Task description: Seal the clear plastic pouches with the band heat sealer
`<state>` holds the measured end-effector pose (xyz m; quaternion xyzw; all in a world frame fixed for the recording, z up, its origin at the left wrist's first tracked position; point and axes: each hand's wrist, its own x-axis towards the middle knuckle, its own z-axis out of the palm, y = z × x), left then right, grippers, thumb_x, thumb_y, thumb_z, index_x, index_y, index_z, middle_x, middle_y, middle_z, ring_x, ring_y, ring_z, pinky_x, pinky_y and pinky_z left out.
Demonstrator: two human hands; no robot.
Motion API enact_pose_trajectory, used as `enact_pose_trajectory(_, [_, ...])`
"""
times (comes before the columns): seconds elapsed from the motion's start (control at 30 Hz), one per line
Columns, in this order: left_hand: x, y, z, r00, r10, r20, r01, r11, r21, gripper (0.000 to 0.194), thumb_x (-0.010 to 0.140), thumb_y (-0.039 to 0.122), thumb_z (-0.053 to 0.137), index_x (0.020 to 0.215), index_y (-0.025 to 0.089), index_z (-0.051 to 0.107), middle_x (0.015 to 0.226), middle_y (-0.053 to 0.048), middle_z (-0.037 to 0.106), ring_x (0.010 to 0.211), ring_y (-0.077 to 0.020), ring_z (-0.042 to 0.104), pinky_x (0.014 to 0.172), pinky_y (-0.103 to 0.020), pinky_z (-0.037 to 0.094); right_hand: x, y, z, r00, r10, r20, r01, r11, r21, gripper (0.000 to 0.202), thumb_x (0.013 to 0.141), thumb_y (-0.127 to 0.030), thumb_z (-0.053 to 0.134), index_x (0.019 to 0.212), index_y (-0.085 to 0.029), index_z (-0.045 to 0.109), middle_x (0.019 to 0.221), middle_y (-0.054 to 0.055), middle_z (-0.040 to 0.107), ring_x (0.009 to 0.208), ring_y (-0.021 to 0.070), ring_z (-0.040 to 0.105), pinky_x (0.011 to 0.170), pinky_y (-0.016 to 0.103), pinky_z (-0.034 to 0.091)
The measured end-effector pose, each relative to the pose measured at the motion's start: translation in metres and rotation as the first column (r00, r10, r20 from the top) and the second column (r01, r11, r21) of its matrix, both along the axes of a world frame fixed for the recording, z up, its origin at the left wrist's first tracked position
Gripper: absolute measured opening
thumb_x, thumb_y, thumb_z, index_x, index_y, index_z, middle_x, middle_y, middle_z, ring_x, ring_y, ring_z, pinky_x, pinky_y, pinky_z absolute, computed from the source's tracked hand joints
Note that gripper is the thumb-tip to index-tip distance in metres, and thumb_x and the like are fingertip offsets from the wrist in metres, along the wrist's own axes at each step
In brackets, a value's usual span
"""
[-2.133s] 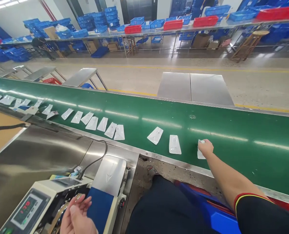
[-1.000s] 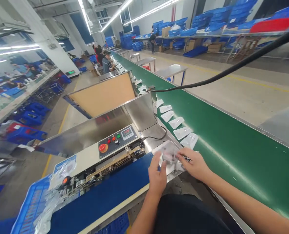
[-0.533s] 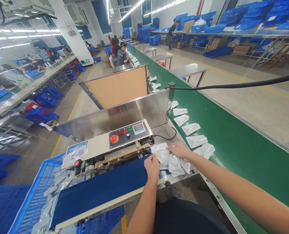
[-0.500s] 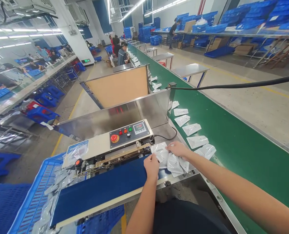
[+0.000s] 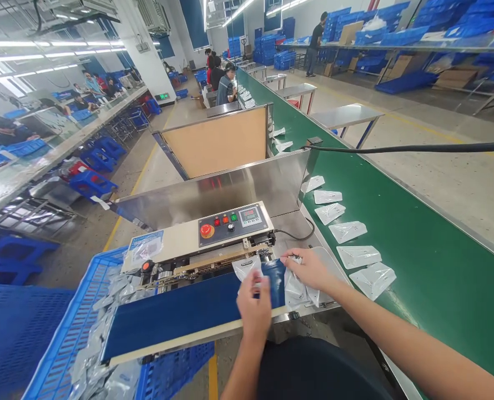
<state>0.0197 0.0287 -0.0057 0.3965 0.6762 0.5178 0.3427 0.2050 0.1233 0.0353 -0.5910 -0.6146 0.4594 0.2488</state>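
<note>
A white plastic pouch [image 5: 246, 268] lies with its upper edge at the sealing machine's guide, over the blue belt [image 5: 176, 314]. My left hand [image 5: 254, 305] is just below this pouch, its fingers loosely curled and apart; the fingertips overlap the pouch's lower end. At the belt's right end, my right hand [image 5: 309, 269] pinches the top of a white pouch [image 5: 293, 289] in a small overlapping pile on the metal plate. The band sealer [image 5: 176, 244] has a control panel with a red knob, lit buttons and a display.
On the right runs a green conveyor [image 5: 422, 244] carrying a row of white pouches [image 5: 358, 256]. A blue crate [image 5: 64, 328] full of pouches stands at the belt's left end. Behind the sealer rises a metal panel [image 5: 217, 186]. A black cable [image 5: 413, 148] crosses above the conveyor. People work farther back.
The pouch at the sealer has moved left along the belt, away from the pile. My left hand has loosened and come slightly back. My right hand stays at the pile. The view has shifted.
</note>
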Motion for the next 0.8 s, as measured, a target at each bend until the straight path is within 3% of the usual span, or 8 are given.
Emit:
enact_pose_trajectory(0.1, [0.028, 0.003, 0.013, 0.894, -0.377, 0.242, 0.396, 0.918, -0.030, 0.057, 0.089, 0.065, 0.072, 0.112, 0.013, 0.080, 0.096, -0.011, 0.077, 0.087, -0.0249, 0.068, 0.082, -0.034, 0.055, -0.004, -0.009, 0.012, 0.999, -0.023, -0.034, 0.024, 0.999, 0.026, 0.040, 0.086, -0.056, 0.072, 0.105, -0.023, 0.083, 0.087, 0.006, 0.079, 0.075, 0.0249, 0.070, 0.070, 0.034, 0.055])
enact_pose_trajectory(0.17, [0.034, 0.009, 0.017, 0.842, -0.430, 0.326, 0.463, 0.886, -0.028, 0.060, 0.091, 0.068, 0.069, 0.103, 0.011, 0.081, 0.086, -0.008, 0.074, 0.080, -0.0217, 0.064, 0.079, -0.033, 0.053, 0.004, -0.009, 0.016, 0.996, -0.080, -0.040, 0.081, 0.996, 0.026, 0.048, 0.083, -0.060, 0.076, 0.113, -0.023, 0.083, 0.101, 0.008, 0.081, 0.086, 0.0266, 0.073, 0.078, 0.035, 0.057])
enact_pose_trajectory(0.23, [0.031, 0.014, 0.017, 0.833, -0.383, 0.398, 0.430, 0.902, -0.031, 0.064, 0.090, 0.071, 0.069, 0.107, 0.011, 0.079, 0.086, -0.007, 0.073, 0.080, -0.0209, 0.062, 0.078, -0.032, 0.051, 0.019, -0.008, 0.015, 0.992, -0.105, -0.073, 0.106, 0.994, 0.005, 0.054, 0.083, -0.062, 0.076, 0.119, -0.023, 0.082, 0.114, 0.010, 0.079, 0.094, 0.0263, 0.074, 0.083, 0.035, 0.058])
enact_pose_trajectory(0.33, [0.023, 0.017, 0.010, 0.790, -0.370, 0.488, 0.431, 0.902, -0.012, 0.070, 0.089, 0.075, 0.069, 0.114, 0.011, 0.077, 0.089, -0.009, 0.073, 0.081, -0.0215, 0.063, 0.075, -0.031, 0.050, 0.039, -0.015, 0.009, 0.987, -0.012, -0.161, 0.000, 0.997, -0.077, 0.056, 0.085, -0.064, 0.075, 0.122, -0.023, 0.081, 0.116, 0.008, 0.079, 0.086, 0.0224, 0.073, 0.082, 0.034, 0.058])
enact_pose_trajectory(0.43, [0.025, 0.018, 0.002, 0.782, -0.410, 0.470, 0.467, 0.884, -0.005, 0.073, 0.093, 0.081, 0.055, 0.097, 0.011, 0.077, 0.078, -0.008, 0.068, 0.071, -0.0188, 0.057, 0.066, -0.029, 0.046, 0.041, -0.031, 0.003, 0.973, -0.017, -0.228, -0.013, 0.992, -0.129, 0.051, 0.084, -0.064, 0.076, 0.108, -0.019, 0.080, 0.085, 0.005, 0.077, 0.069, 0.0193, 0.068, 0.069, 0.031, 0.055])
enact_pose_trajectory(0.53, [0.033, 0.019, -0.001, 0.884, -0.391, 0.256, 0.408, 0.913, -0.015, 0.069, 0.098, 0.078, 0.048, 0.077, 0.016, 0.070, 0.068, -0.004, 0.060, 0.065, -0.0161, 0.048, 0.062, -0.027, 0.038, 0.034, -0.043, -0.004, 0.970, -0.089, -0.226, 0.062, 0.991, -0.122, 0.046, 0.085, -0.065, 0.072, 0.095, -0.020, 0.075, 0.062, -0.001, 0.064, 0.055, 0.0152, 0.056, 0.055, 0.026, 0.044])
enact_pose_trajectory(0.63, [0.041, 0.027, -0.005, 0.962, -0.272, 0.037, 0.273, 0.961, -0.034, 0.060, 0.099, 0.068, 0.053, 0.063, 0.020, 0.058, 0.060, 0.000, 0.048, 0.062, -0.0146, 0.038, 0.060, -0.027, 0.033, 0.034, -0.042, -0.012, 0.978, -0.170, -0.124, 0.158, 0.983, -0.098, 0.040, 0.084, -0.060, 0.071, 0.086, -0.020, 0.072, 0.056, -0.003, 0.059, 0.047, 0.0127, 0.046, 0.048, 0.025, 0.034])
enact_pose_trajectory(0.8, [0.052, 0.058, -0.025, 0.954, 0.008, 0.300, 0.070, 0.965, -0.251, 0.057, 0.081, 0.065, 0.072, 0.053, 0.023, 0.046, 0.052, 0.005, 0.033, 0.056, -0.0130, 0.032, 0.053, -0.026, 0.029, 0.041, -0.014, -0.025, 0.914, -0.405, -0.015, 0.394, 0.895, -0.209, 0.023, 0.079, -0.043, 0.071, 0.075, -0.020, 0.067, 0.052, -0.001, 0.061, 0.048, 0.0150, 0.053, 0.050, 0.025, 0.039])
